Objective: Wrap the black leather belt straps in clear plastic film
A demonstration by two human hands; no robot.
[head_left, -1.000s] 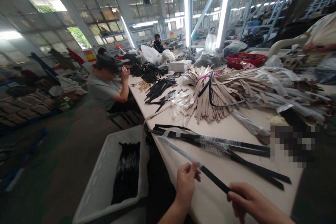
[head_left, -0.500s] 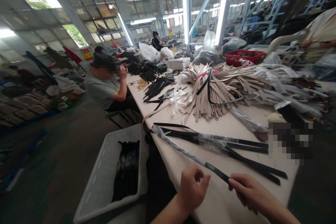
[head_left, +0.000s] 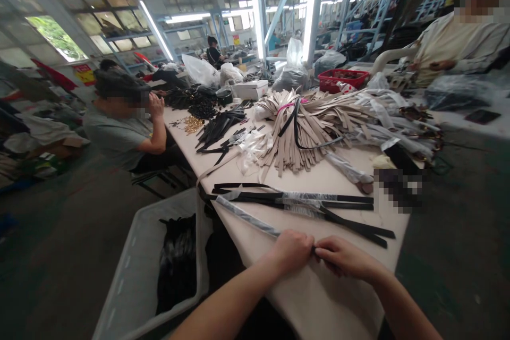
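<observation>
A black strap (head_left: 247,216), partly wrapped in clear plastic, runs from the left table edge toward me. My left hand (head_left: 294,249) is closed around it near its close end, covering part of it. Just to the right, my right hand (head_left: 342,256) pinches the strap's tip, its fingertips almost meeting the left hand. Beyond my hands lie several more black straps (head_left: 358,226), some wrapped with clear plastic at the middle, spread across the pale table (head_left: 306,297).
A big fanned bundle of beige straps (head_left: 295,143) covers the table's middle. A white bin (head_left: 131,255) with black pieces stands at the left below the table edge. A co-worker in grey (head_left: 115,133) sits at the left; another person (head_left: 450,53) is at the far right.
My left hand has moved from beside the strap onto it and closed around it, next to my right hand. The right hand keeps its pinch. The camera view has turned to the right.
</observation>
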